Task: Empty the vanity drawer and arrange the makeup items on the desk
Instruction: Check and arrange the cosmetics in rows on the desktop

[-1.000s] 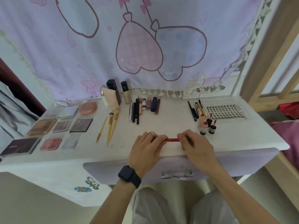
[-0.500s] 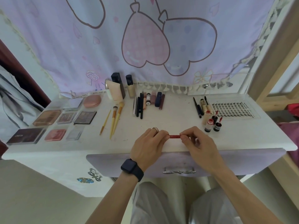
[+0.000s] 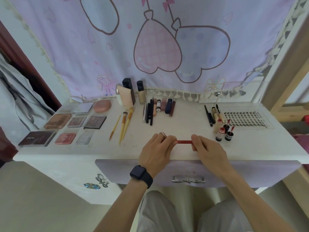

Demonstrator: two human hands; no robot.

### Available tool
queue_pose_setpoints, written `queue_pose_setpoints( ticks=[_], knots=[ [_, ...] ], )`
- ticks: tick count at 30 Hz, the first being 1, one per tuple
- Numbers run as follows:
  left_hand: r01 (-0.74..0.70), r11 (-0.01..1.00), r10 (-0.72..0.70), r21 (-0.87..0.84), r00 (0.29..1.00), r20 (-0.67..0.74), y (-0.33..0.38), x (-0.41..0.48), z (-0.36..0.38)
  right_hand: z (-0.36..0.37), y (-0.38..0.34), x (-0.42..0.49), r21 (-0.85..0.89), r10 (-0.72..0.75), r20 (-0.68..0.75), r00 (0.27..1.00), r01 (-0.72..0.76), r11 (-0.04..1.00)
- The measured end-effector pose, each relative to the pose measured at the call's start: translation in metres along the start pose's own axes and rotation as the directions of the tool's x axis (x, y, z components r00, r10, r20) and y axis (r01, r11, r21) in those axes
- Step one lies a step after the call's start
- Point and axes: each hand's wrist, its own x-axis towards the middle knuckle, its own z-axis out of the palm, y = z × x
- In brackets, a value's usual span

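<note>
Both hands work at the front-centre of the white-topped bench. Left hand, with a black smartwatch and a silver ring, pinches the left end of a slim red cosmetic stick. Right hand pinches the right end. The stick lies level between them, just above the bench top near its front edge.

Other items on the bench:
- Flat eyeshadow and blush palettes in rows at far left.
- Yellow-handled makeup brushes beside them.
- A row of dark pencils and tubes at centre back.
- Upright foundation bottles behind those.
- Small red-capped bottles near the right hand.
- A clear false-lash tray at far right.

Lilac drawer front with a silver handle sits below the hands.
</note>
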Motion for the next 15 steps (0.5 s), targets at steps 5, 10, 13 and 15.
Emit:
queue_pose_setpoints(
  ticks=[5, 10, 13, 15],
  knots=[
    [0.016, 1.0, -0.016, 0.019, 1.0, 0.016, -0.002, 0.0, 0.002, -0.001, 0.001, -0.003, 0.002, -0.055, 0.029, 0.998, 0.055, 0.998],
    [0.048, 0.999, -0.049, 0.018, 0.997, 0.065, 0.0, 0.001, 0.001, -0.002, 0.0, -0.006, 0.116, -0.201, -0.005, 0.98, 0.2, 0.973],
    [0.049, 0.999, -0.049, 0.007, 0.998, 0.046, -0.001, 0.0, 0.0, -0.003, -0.005, -0.006, 0.084, -0.234, -0.025, 0.972, 0.235, 0.968],
    [0.041, 0.999, -0.041, 0.006, 0.999, 0.02, -0.001, 0.0, -0.001, -0.006, -0.01, -0.003, 0.107, -0.147, 0.019, 0.989, 0.145, 0.984]
  ],
)
